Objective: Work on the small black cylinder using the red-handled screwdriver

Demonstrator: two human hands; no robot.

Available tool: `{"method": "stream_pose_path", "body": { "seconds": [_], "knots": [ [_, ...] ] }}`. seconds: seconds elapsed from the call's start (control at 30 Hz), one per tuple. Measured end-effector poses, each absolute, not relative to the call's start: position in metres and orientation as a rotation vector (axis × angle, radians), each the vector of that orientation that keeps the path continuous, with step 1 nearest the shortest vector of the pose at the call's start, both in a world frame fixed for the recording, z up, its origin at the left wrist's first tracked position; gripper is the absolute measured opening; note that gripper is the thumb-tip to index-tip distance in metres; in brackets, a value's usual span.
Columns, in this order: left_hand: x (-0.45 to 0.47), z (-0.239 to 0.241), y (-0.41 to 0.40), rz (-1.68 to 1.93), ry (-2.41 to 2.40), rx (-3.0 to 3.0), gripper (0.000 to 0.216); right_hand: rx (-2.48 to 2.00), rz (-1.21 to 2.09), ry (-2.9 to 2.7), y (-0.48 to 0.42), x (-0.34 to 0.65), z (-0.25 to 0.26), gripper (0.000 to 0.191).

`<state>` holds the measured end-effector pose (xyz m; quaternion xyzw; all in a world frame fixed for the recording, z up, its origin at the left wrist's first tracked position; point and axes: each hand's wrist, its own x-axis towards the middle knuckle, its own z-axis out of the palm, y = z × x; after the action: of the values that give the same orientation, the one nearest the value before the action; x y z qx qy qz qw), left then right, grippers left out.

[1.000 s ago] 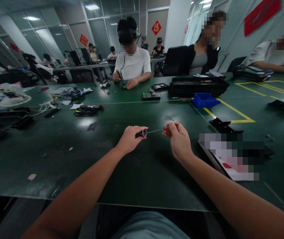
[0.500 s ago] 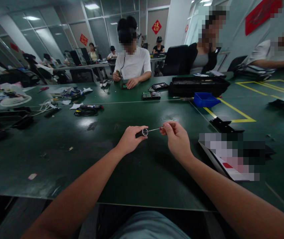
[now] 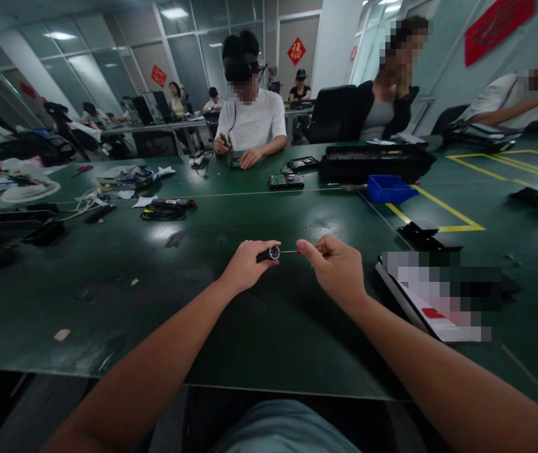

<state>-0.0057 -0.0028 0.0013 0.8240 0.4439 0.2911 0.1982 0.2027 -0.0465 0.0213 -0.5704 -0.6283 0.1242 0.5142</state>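
My left hand (image 3: pixel 245 264) is closed round a small dark cylinder with a silver ring end (image 3: pixel 272 253), held just above the green table (image 3: pixel 179 302). A thin silver strand (image 3: pixel 287 251) runs from that end to my right hand (image 3: pixel 337 270), whose thumb and forefinger pinch it close to the cylinder. Both hands hover over the middle of the table, a hand's width apart.
A flat white and black object (image 3: pixel 433 302) lies right of my right hand. Farther back are a blue bin (image 3: pixel 388 189), a long black case (image 3: pixel 372 163), a circuit board (image 3: pixel 286 181) and coiled black cable (image 3: pixel 162 211). A person in a white shirt (image 3: pixel 252 123) works opposite; others sit at the right.
My right hand has slid left along the strand toward the cylinder, so the visible length of strand is shorter. The left hand has stayed in place.
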Motion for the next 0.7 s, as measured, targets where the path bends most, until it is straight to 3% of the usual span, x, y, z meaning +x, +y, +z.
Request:
{"method": "stream_pose_path", "body": {
  "seconds": [0.43,0.7],
  "knots": [
    [-0.0078,-0.0027,-0.0001,0.820,1.217,2.322,0.040,-1.216,0.404,-1.642,-0.0462,0.2031,0.0191,0.017],
    [-0.0068,-0.0005,-0.0012,0.817,1.225,2.305,0.040,-1.274,0.486,-1.639,-0.0444,0.2047,0.0193,0.032]
  ]
}}
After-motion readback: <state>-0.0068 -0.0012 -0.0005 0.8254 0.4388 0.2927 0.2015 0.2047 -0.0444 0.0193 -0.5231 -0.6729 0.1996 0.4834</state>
